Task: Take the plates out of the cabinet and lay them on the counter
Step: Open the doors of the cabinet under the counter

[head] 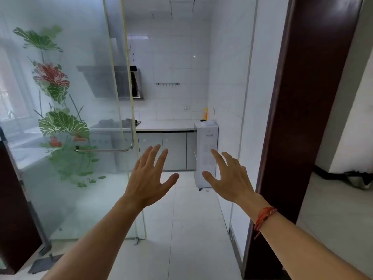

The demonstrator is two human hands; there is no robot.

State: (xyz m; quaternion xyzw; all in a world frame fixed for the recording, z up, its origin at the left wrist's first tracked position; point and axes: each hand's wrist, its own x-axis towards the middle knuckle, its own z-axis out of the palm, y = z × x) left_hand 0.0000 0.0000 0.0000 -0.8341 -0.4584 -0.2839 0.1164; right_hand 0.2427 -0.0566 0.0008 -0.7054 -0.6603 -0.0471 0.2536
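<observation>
I stand at a kitchen doorway. My left hand (pixel 150 178) and my right hand (pixel 229 176) are both stretched out in front of me, palms down, fingers spread, holding nothing. Far ahead a pale counter (pixel 167 125) runs along the back wall. Under it are grey cabinet doors (pixel 174 151), all closed. No plates are visible. A red string bracelet sits on my right wrist.
A frosted glass sliding door (pixel 66 126) with a lotus print and a metal handle (pixel 121 149) stands at the left. A dark wooden door frame (pixel 298 138) is at the right. A white appliance (pixel 205 154) stands beside the cabinets. A range hood (pixel 129 81) and a hob are at the back left.
</observation>
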